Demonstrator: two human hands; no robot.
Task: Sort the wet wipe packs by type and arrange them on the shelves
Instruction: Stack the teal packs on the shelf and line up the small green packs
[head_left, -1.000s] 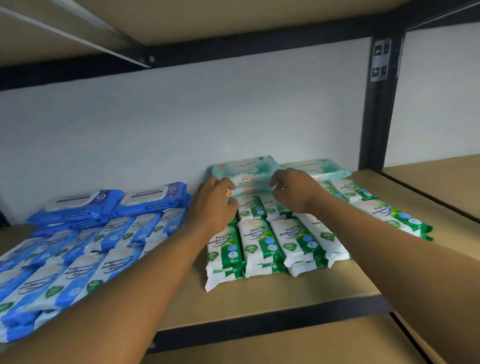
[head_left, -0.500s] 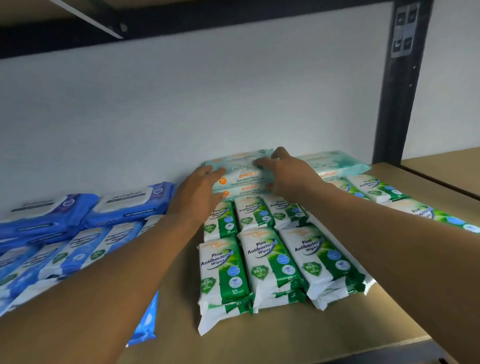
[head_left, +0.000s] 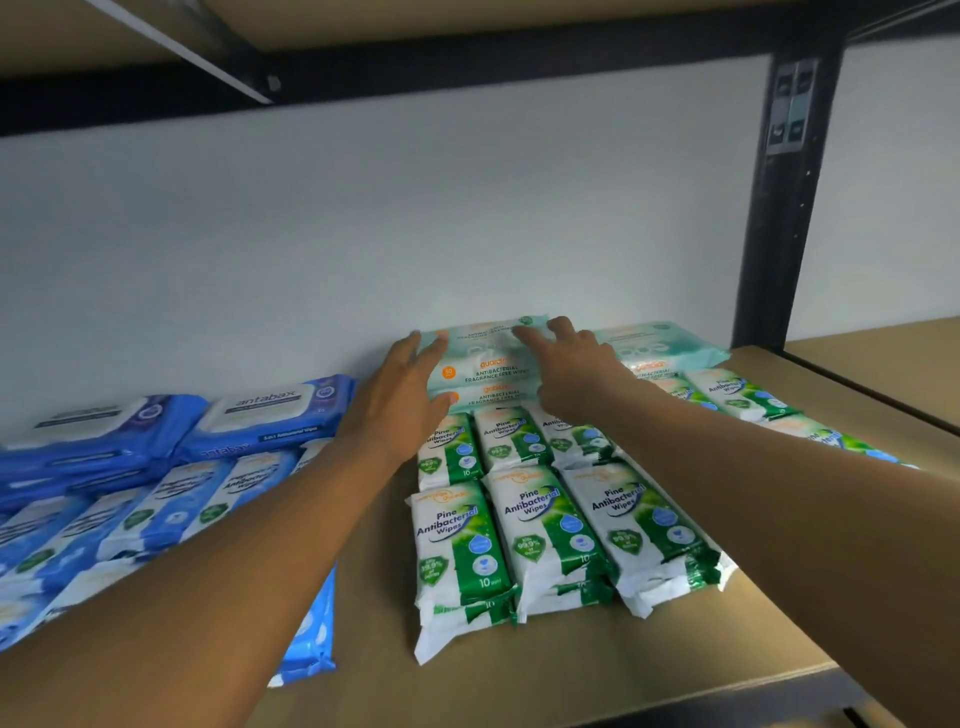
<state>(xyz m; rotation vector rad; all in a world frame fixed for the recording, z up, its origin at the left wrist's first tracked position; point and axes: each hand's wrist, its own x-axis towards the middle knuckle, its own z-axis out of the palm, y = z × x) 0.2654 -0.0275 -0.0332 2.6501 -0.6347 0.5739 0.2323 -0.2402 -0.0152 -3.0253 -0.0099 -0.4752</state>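
1. Both hands reach to the back of the brown shelf (head_left: 571, 670), at the centre of the frame.
2. The left hand (head_left: 400, 400) lies open, fingers spread, against the left end of a stack of 2 pale teal packs (head_left: 488, 369) — thumb at the lower pack's corner.
3. The right hand (head_left: 571, 364) rests flat on top of the same stack, fingers extended, not gripping.
4. Another teal stack (head_left: 670, 348) sits just beside it, to the right.
5. Green pine packs (head_left: 540, 525) lie in rows in front of the teal ones.
6. Blue packs (head_left: 171, 493) fill the lower left — with larger antabax packs (head_left: 265, 415) behind them, against the white wall (head_left: 363, 234).
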